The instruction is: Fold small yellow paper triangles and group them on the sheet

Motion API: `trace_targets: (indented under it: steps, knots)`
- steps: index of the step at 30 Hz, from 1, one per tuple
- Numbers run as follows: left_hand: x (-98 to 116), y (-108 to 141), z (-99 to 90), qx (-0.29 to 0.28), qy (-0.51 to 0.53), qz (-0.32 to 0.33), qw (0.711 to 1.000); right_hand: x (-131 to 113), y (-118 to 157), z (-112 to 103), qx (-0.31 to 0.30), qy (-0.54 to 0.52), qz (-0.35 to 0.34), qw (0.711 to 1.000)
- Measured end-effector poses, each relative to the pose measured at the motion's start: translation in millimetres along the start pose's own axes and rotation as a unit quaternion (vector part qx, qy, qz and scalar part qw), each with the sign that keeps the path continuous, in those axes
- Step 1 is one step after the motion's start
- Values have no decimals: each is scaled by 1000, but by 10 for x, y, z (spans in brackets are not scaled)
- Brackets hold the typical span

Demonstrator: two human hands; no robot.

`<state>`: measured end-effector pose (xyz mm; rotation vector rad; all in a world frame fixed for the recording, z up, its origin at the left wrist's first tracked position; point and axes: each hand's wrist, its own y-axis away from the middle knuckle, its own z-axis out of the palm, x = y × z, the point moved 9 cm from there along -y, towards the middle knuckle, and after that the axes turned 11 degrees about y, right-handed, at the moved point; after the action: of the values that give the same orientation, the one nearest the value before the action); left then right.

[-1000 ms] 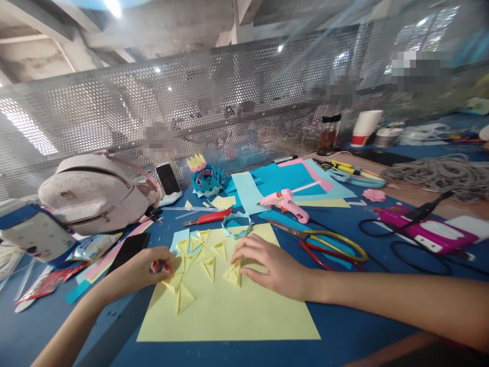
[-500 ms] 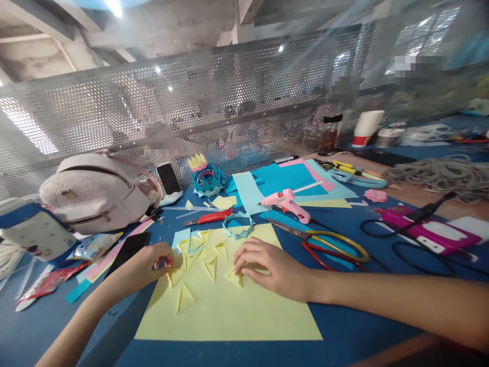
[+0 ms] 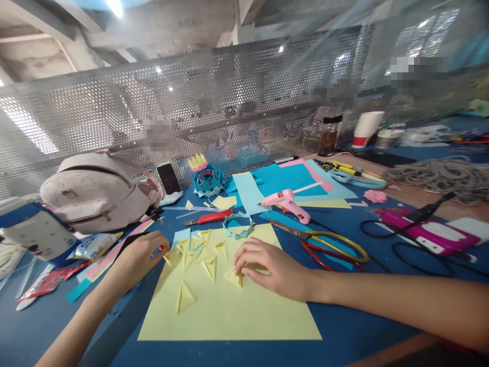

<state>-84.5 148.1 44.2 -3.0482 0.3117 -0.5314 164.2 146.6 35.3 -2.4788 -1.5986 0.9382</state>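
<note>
A large yellow sheet lies on the blue table, with several small folded yellow paper triangles scattered over its upper left part. At the sheet's left edge, my left hand pinches one yellow folded piece between its fingertips. My right hand rests on the sheet, its curled fingers on another folded yellow piece. Just behind the pieces is a light blue zigzag paper ring. A small light blue paper sits partly under the triangles.
Scissors, a pink glue gun and a red cutter lie behind the sheet. Farther back stand paper crowns and a phone. A backpack is at left; a magenta device with cables is at right.
My left hand has moved a little left, and the folded yellow piece at its fingertips has shifted with it. My right hand has stayed almost still.
</note>
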Motion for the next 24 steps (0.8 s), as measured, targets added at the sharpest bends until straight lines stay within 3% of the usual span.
trace_targets:
  steps: [12, 18, 24]
  knots:
    - [-19, -5, -48, 69, 2, 32, 997, -15, -1, -7, -1, -6, 0, 1000]
    - [92, -12, -11, 78, 33, 87, 993, -21, 3, -4, -1, -8, -3, 1000]
    - [254, -5, 66, 88, 90, 91, 988, -28, 2, -9, -4, -9, -2, 1000]
